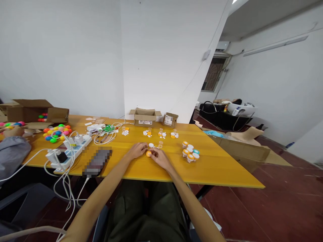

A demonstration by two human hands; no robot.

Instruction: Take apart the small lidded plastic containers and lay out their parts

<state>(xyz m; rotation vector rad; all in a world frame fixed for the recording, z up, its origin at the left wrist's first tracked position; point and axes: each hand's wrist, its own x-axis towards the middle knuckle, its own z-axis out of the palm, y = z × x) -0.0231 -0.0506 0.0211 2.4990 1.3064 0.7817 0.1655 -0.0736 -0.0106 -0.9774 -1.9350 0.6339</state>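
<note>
My right hand point(160, 158) pinches a small round orange lid point(148, 153) with a pale middle, just above the table near its front edge. Left of it, my left hand point(137, 150) rests low over the table, its fingers curled together; whatever lies in them, if anything, is hidden. Just beyond both hands sits a white disc point(150, 145). A clear plastic cup point(160, 144) stands beside it, with small white pieces close by. To the right is a cluster of several clear jars with orange, white and teal lids point(190, 156).
Small piles of white and orange parts point(161, 134) line the back, before two cardboard boxes point(145, 117). Leftward lie a power strip point(73, 153) with cables, a phone point(98, 162) and colourful balls point(57, 132). Another person's hand point(13, 131) is at far left.
</note>
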